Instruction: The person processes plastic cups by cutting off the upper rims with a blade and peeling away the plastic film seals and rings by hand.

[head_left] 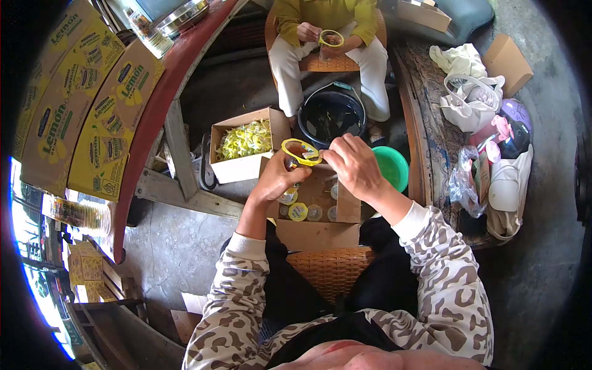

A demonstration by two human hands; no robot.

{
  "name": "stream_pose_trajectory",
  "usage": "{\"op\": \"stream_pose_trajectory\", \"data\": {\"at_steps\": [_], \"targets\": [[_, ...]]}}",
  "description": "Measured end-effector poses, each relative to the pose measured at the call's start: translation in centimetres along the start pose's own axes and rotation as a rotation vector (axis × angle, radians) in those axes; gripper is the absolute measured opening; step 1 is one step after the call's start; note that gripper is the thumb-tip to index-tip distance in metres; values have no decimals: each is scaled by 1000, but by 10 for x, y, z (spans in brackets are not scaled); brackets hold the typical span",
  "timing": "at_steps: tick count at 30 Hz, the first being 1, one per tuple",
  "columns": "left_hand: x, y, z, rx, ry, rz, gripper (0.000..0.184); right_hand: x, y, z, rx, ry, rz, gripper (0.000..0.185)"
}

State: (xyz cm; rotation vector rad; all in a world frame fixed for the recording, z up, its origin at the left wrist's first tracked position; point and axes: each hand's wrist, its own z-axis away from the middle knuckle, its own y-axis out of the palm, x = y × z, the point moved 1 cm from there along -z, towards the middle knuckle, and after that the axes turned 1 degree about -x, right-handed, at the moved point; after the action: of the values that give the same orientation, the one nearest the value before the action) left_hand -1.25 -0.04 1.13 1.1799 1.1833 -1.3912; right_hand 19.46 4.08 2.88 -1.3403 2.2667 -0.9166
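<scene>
My left hand (276,183) is wrapped around a small plastic cup (300,150) with a yellow rim and brownish contents showing through the top. My right hand (351,161) is closed in a pinch beside the cup's right edge; what its fingertips hold is too small to make out. Below both hands an open cardboard box (317,234) contains several cups, among them one with a yellow lid (298,212). Just beyond the hands stands a black bucket (302,117) of dark liquid with bits floating in it.
A carton of yellow strips (240,169) stands at the left, a green basin (404,169) at the right. Opposite sits a person (327,18) holding another yellow-rimmed cup (332,39). Lemon drink cartons (102,135) fill the left table; bags (468,111) lie on the right bench.
</scene>
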Motion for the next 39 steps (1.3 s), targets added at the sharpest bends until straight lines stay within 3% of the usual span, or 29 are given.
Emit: {"op": "stream_pose_trajectory", "data": {"at_steps": [9, 11, 13, 14, 15, 19, 22, 24, 25, 27, 39], "targets": [[-2, -6, 5, 45, -190, 205, 51, 6, 7, 6, -10, -35, -10, 7], [-7, -3, 2, 78, -140, 128, 53, 3, 11, 6, -12, 187, -182, 6], [-7, 1, -1, 115, -90, 51, 56, 1, 11, 4, -10, 268, -277, 7], [-3, 3, -2, 37, 29, -28, 55, 0, 11, 3, -8, 350, -375, 10], [-2, 5, -2, -43, 148, -108, 55, -1, 9, 3, -6, 351, -374, 10], [2, 2, -4, -32, 83, -42, 50, -5, 6, 2, -17, 234, -265, 9], [3, -2, -8, -63, 160, -207, 45, -5, 4, 1, -7, 99, -124, 7], [2, -4, -9, -110, 310, -331, 44, -4, 4, 1, 0, 49, -69, 6], [-2, -4, -7, -111, 310, -331, 44, -3, 4, 1, -17, 38, -53, 7], [-7, -2, 1, -35, -66, 13, 43, -1, 4, 2, -32, 24, -39, 7], [-9, -4, 4, 17, 55, -20, 40, -5, 6, 1, -26, 77, -77, 7]]}}
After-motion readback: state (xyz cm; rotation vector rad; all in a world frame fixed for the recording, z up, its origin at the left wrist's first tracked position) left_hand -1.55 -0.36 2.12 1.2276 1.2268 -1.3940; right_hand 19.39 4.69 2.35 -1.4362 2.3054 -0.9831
